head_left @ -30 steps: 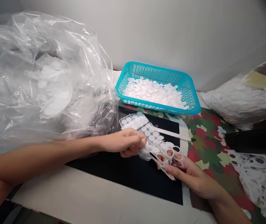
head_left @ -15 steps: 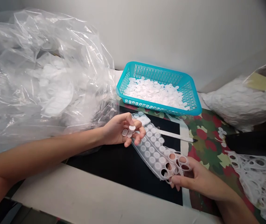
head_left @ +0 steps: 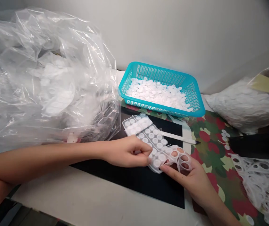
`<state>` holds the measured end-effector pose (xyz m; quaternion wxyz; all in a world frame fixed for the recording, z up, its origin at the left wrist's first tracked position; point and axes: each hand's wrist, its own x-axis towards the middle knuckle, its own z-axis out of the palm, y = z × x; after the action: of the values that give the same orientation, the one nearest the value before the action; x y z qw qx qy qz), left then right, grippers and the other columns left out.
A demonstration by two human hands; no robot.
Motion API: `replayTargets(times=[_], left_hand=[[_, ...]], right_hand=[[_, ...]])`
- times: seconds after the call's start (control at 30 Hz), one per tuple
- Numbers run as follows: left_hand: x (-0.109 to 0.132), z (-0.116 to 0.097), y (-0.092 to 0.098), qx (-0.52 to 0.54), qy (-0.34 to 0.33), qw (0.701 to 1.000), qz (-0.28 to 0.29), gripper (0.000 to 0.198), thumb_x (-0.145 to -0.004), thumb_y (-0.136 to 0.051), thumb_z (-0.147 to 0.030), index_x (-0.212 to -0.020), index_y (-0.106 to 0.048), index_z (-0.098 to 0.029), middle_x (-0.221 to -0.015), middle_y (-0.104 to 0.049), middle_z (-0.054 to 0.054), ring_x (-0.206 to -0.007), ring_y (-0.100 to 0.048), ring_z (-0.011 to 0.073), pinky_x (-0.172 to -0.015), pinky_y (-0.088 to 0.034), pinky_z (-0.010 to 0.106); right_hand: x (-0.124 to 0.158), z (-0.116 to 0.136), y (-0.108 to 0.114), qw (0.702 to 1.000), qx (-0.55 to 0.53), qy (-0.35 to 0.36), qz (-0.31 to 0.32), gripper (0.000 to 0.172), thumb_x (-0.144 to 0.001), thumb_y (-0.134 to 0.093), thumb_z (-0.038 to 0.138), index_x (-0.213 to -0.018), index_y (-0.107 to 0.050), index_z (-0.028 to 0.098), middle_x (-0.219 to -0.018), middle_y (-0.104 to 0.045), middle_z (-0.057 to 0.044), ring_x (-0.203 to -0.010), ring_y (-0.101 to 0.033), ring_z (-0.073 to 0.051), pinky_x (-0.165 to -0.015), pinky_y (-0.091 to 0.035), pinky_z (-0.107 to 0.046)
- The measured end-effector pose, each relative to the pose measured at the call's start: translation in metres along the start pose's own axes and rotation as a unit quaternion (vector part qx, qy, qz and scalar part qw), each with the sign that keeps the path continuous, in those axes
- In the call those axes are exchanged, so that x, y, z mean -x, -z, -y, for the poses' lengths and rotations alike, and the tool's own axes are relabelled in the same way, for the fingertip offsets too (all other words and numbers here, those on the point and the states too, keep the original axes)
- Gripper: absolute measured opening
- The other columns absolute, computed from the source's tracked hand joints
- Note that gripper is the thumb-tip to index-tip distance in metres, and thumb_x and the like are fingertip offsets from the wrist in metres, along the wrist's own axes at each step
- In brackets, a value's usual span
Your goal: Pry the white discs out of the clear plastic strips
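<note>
My left hand (head_left: 127,153) is closed in a loose fist over a white sheet of round discs (head_left: 152,135). Its curled fingers hide the small white discs that showed in the palm a moment ago. At the sheet's near right end, my right hand (head_left: 193,175) pinches the sheet's thin plastic frame, thumb on the near side. Around those fingers the frame has bare round holes (head_left: 183,158), while discs still sit in the rest of the sheet. A white strip lies across the sheet's far end, and the sheet rests on a black mat (head_left: 125,180).
Behind the sheet stands a turquoise basket (head_left: 199,108) full of loose white discs. A big clear plastic bag (head_left: 89,56) bulges at left. At right are another filled bag (head_left: 249,100), a heap of holed plastic frames (head_left: 264,185) and a few stray discs (head_left: 224,135).
My left hand has moved right and nearer, and its fingers have curled shut over the discs. My right hand has shifted slightly left and up, bending the sheet's emptied end.
</note>
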<state>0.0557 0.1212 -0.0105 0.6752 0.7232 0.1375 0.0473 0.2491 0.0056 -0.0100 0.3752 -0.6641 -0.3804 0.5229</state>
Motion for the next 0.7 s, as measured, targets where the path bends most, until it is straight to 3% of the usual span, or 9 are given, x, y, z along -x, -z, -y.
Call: replayTargets(times=[0.1, 0.33, 0.47, 0.6, 0.7], left_hand=[[0.002, 0.001, -0.007, -0.131, -0.056, 0.99, 0.005, 0.031, -0.088, -0.048, -0.023, -0.061, -0.034, -0.018, -0.053, -0.032, -0.006, -0.048, -0.028, 0.0072, -0.047, -0.025, 0.022], [0.002, 0.004, -0.011, -0.227, -0.068, 0.971, 0.021, 0.03, -0.092, -0.047, -0.035, -0.068, -0.045, -0.019, -0.052, -0.037, -0.005, -0.046, -0.034, 0.0094, -0.045, -0.025, 0.023], [0.003, 0.003, -0.009, -0.261, -0.075, 0.961, 0.048, 0.03, -0.095, -0.04, -0.035, -0.073, -0.052, -0.019, -0.056, -0.046, -0.001, -0.049, -0.04, 0.0119, -0.048, -0.028, 0.024], [0.003, 0.004, -0.007, -0.266, -0.074, 0.958, 0.081, 0.026, -0.096, -0.038, -0.031, -0.086, -0.058, -0.019, -0.066, -0.056, 0.003, -0.054, -0.044, 0.0141, -0.053, -0.031, 0.025], [0.003, 0.003, -0.004, -0.221, -0.072, 0.968, 0.09, 0.019, -0.093, -0.042, -0.023, -0.08, -0.056, -0.018, -0.062, -0.051, 0.0, -0.053, -0.038, 0.0126, -0.053, -0.03, 0.025]], right_hand=[[0.002, -0.004, -0.005, 1.0, -0.02, 0.005, -0.003, 0.027, -0.066, -0.079, 0.036, -0.08, -0.06, 0.022, -0.082, -0.068, -0.001, -0.079, -0.065, -0.02, -0.072, -0.055, -0.029], [0.002, -0.018, -0.01, 0.997, -0.012, 0.046, 0.053, 0.022, -0.075, -0.072, 0.034, -0.088, -0.061, 0.021, -0.086, -0.069, -0.003, -0.082, -0.066, -0.022, -0.073, -0.056, -0.029], [0.004, -0.017, -0.009, 0.994, -0.007, 0.047, 0.102, 0.024, -0.081, -0.068, 0.033, -0.1, -0.059, 0.022, -0.094, -0.067, -0.004, -0.09, -0.064, -0.021, -0.081, -0.054, -0.029], [0.006, -0.012, -0.009, 0.991, -0.005, 0.029, 0.134, 0.021, -0.083, -0.065, 0.034, -0.1, -0.058, 0.023, -0.097, -0.066, -0.004, -0.09, -0.064, -0.02, -0.082, -0.053, -0.029], [0.007, -0.012, -0.01, 0.989, -0.034, 0.018, 0.141, 0.025, -0.083, -0.064, 0.032, -0.106, -0.057, 0.025, -0.102, -0.066, -0.004, -0.094, -0.064, -0.02, -0.086, -0.052, -0.029]])
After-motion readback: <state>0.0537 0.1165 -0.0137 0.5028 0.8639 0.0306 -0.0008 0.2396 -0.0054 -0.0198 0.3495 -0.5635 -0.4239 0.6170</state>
